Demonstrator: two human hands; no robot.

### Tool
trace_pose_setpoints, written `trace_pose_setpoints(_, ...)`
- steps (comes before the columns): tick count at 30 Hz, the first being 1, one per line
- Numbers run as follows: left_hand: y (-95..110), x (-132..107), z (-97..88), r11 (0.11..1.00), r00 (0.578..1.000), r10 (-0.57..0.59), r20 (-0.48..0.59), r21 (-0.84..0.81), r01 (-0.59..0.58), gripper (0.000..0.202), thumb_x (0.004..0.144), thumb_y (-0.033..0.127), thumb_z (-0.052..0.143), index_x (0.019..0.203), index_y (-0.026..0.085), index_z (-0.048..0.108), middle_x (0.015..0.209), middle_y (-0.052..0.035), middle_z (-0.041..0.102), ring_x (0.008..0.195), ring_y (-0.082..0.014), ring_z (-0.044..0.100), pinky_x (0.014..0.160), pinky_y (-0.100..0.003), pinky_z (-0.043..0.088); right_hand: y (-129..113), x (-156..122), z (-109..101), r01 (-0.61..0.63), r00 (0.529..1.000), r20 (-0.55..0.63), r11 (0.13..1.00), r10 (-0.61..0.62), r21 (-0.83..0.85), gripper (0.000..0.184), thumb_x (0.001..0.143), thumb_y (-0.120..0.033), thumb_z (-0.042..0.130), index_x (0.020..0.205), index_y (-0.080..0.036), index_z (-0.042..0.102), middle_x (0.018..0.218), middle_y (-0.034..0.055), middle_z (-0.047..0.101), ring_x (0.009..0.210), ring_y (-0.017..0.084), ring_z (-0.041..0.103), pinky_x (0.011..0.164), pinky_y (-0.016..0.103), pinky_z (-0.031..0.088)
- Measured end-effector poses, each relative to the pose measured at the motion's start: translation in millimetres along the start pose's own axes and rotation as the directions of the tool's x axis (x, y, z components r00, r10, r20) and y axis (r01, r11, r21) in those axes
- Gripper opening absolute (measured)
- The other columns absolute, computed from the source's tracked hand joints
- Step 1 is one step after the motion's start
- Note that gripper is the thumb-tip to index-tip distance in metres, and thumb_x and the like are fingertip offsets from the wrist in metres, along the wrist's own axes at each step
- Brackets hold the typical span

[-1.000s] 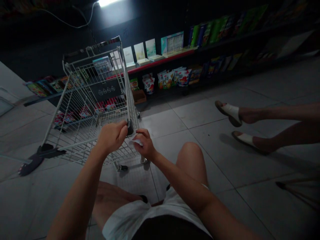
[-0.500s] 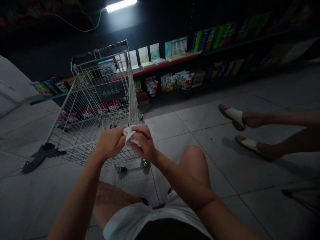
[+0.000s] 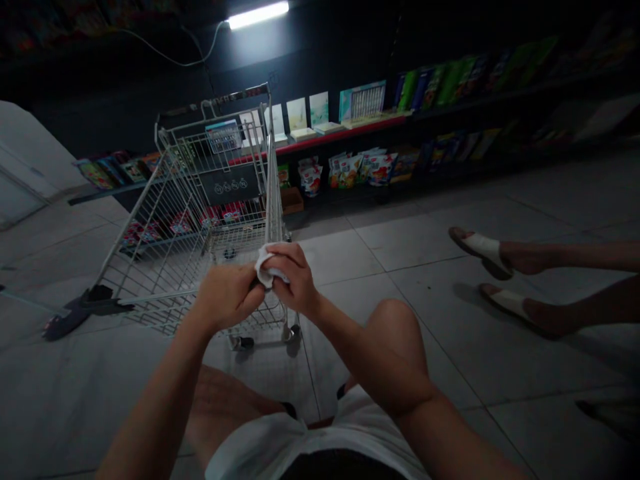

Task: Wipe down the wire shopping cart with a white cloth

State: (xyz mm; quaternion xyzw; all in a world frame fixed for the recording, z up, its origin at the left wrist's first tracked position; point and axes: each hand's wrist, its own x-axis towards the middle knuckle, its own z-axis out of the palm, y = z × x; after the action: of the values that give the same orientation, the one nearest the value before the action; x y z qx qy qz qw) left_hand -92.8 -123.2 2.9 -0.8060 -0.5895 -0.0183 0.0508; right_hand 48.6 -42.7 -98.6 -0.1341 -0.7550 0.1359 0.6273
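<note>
A person crouched on a tiled floor [image 3: 450,347] holds a small white cloth [image 3: 264,268] against the near right corner of a wire shopping cart [image 3: 190,220]. The right hand [image 3: 296,279] pinches the wadded cloth between thumb and fingers from above. The left hand [image 3: 227,297] is curled shut against the cloth's lower edge; whether it grips the cloth or the wire behind cannot be made out. The cloth sits between the two hands, nearer the right, bunched with no clear long side, where the cart's corner post rises steeply away from the person. Another person's sandalled feet [image 3: 493,267] stretch in from the right, well apart. Stocked shelves [image 3: 380,120] line the dim wall under a strip light [image 3: 257,15].
</note>
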Motion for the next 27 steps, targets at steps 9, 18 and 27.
trace_pose_setpoints(9,3,-6,5.4,0.995,0.999,0.009,-0.040,0.098,-0.005,0.037,0.094,0.048,0.033,0.080,0.021,0.054,0.069,-0.0054,0.066,0.061,-0.0197,0.058,0.055,-0.033,0.027,124,118,4,0.038,0.923,0.383,0.986,0.028,-0.164,0.021,0.081,-0.011,0.049,0.087,-0.016,0.068,0.100,0.0024,0.063,0.099,0.017,0.059,0.098,0.036,0.045)
trace_pose_setpoints(18,-4,-14,17.1,0.986,0.977,0.066,-0.204,0.165,-0.032,0.054,0.100,0.054,0.027,0.067,0.020,0.053,0.053,-0.0023,0.055,0.049,-0.0141,0.048,0.052,-0.029,0.020,110,134,-1,0.142,0.793,0.605,0.945,0.069,-0.293,0.020,0.084,-0.015,0.052,0.084,-0.016,0.073,0.097,0.0016,0.065,0.090,0.014,0.057,0.093,0.033,0.041)
trace_pose_setpoints(27,-24,-64,-2.1,0.997,0.994,-0.049,-0.093,-0.058,0.043,0.044,0.096,0.053,0.034,0.074,0.020,0.053,0.055,0.0009,0.055,0.049,-0.0130,0.049,0.053,-0.026,0.027,27,70,19,0.033,0.929,0.369,0.979,0.044,-0.201,0.026,0.088,-0.016,0.048,0.104,-0.019,0.069,0.115,0.0065,0.062,0.111,0.021,0.054,0.101,0.038,0.041)
